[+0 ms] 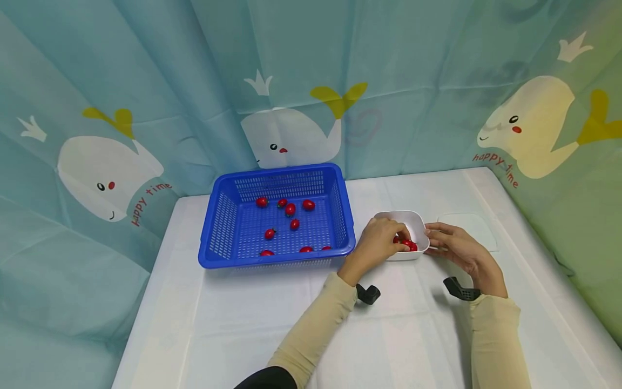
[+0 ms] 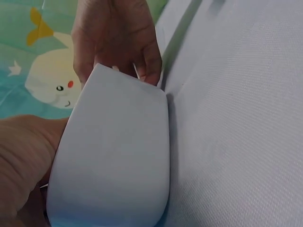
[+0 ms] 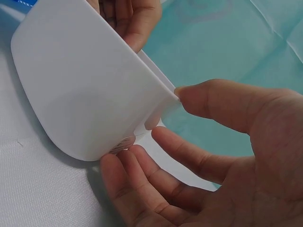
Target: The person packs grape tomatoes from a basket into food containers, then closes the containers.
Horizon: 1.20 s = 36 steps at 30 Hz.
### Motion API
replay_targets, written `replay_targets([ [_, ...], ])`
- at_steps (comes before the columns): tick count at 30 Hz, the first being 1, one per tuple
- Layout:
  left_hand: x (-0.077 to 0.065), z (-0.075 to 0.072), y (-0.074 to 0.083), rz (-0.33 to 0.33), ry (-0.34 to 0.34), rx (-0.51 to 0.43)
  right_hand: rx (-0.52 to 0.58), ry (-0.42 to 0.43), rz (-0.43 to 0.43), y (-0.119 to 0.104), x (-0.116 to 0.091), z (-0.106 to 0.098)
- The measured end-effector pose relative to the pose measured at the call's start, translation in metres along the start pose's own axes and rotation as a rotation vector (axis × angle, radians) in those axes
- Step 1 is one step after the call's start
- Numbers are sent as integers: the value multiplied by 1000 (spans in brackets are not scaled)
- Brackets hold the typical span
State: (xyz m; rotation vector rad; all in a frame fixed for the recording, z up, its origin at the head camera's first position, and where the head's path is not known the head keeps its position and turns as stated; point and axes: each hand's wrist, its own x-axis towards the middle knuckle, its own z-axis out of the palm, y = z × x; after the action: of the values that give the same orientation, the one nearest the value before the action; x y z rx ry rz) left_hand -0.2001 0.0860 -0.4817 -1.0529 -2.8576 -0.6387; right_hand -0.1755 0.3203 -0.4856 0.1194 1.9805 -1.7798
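Observation:
A small white plastic box (image 1: 400,257) stands on the table with several red cherry tomatoes (image 1: 412,247) inside. My left hand (image 1: 378,242) reaches over its left rim, fingers curled down into it, and one cherry tomato shows between thumb and fingers. The wall of the box hides those fingertips in both wrist views. At the right side of the box is my right hand (image 1: 460,249). Its thumb (image 3: 208,97) touches the rim, while the other fingers (image 3: 156,182) lie loosely extended against the outer wall, lower down.
A blue perforated basket (image 1: 279,263) with several more cherry tomatoes (image 1: 290,209) spread over its floor stands left of the box. Behind the right hand lies a pale, flat lid (image 1: 473,227). A whale-print curtain (image 1: 413,108) hangs behind the white-covered table (image 1: 389,335).

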Motion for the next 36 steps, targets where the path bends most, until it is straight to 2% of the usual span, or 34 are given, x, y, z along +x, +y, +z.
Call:
replay_targets([
  [8, 0, -2, 0, -1, -7, -3, 7, -4, 3, 0, 1, 0],
  [14, -4, -5, 2, 8, 22, -24, 7, 2, 8, -1, 1, 0],
  [25, -18, -10, 10, -6, 86, -174, 19, -10, -5, -1, 0, 0],
  [31, -27, -18, 14, 21, 124, -229, 10, -6, -1, 0, 2, -1],
  [36, -33, -25, 18, 41, 101, -363, -22, 5, 12, 2, 2, -1],
])
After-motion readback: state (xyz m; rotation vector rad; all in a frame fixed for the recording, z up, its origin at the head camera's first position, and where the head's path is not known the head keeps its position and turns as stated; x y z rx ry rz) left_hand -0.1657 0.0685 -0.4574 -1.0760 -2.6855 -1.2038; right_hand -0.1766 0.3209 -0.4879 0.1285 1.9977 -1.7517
